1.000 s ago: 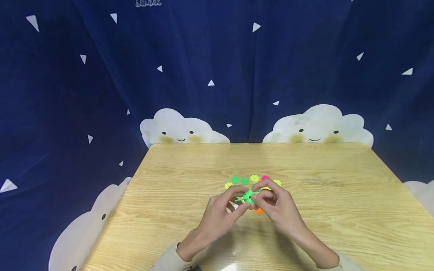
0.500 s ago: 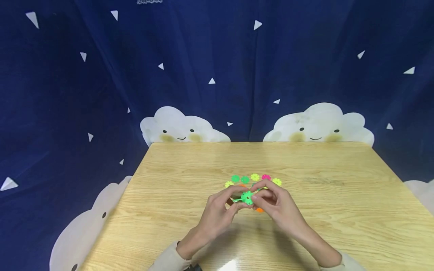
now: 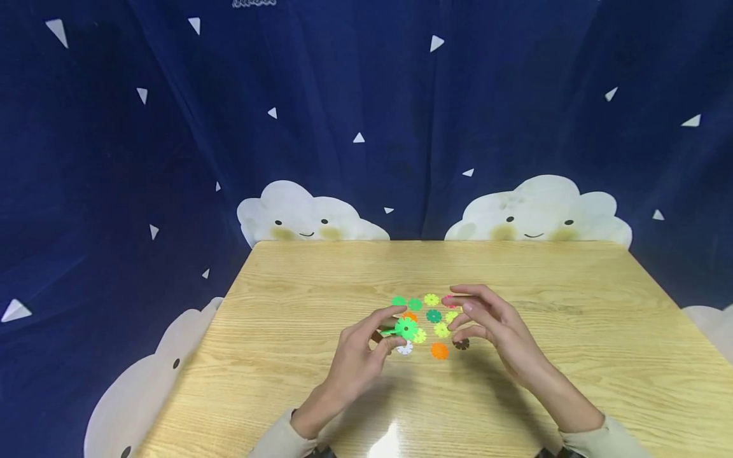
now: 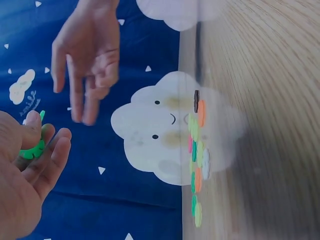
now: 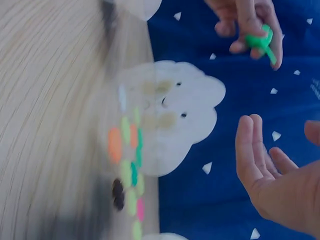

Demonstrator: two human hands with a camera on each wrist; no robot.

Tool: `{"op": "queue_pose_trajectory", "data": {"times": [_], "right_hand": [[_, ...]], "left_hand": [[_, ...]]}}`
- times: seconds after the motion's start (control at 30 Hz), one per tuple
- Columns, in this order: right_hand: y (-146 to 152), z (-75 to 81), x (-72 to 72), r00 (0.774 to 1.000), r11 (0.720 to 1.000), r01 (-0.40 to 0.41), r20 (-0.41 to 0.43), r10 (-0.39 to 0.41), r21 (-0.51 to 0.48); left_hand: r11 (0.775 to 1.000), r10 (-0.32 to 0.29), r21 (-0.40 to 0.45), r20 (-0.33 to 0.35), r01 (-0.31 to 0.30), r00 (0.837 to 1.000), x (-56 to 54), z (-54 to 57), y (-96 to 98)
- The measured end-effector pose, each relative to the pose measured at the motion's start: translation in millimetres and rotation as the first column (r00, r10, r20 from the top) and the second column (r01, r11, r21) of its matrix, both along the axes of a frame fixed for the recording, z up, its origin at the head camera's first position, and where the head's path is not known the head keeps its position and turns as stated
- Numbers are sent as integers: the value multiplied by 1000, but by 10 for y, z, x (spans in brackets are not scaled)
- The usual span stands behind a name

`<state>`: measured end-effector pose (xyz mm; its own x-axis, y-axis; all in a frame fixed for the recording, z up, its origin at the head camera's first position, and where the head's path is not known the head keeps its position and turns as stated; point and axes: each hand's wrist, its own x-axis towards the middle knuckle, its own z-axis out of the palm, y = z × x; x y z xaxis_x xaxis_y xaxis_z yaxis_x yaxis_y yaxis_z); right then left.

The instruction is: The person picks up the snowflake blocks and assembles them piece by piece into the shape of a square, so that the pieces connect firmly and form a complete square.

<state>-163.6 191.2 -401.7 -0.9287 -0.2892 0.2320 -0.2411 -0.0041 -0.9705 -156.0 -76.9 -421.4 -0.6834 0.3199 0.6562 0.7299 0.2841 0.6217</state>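
Presently, in head view, the left hand pinches the green piece; the right hand, loose and free, is at its three o'clock. Left wrist view puts the right hand at its one o'clock; right wrist view, an orange disc at eight.

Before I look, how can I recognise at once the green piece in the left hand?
Start at the wooden table before the blue curtain, then find the left hand above it. That hand pinches the green piece, a notched round disc with a thin green part sticking out. Unlike the discs lying on the table, it is held in the air.
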Motion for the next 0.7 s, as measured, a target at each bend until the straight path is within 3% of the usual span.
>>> {"op": "queue_pose_trajectory", "data": {"times": [0.13,0.33,0.7], "right_hand": [[99,-97,-76,996,999,20,91,-24,38],[239,-334,-196,970,993,35,234,-62,116],[348,-646,-357,962,943,-26,264,-66,332]], "left_hand": [[1000,10,13,-11,-10,1000,-9,-3,-26],[1000,21,2,0,-21,1000,-4,-6,-69],[1000,13,7,-13,-13,1000,-14,-21,-86]]}}
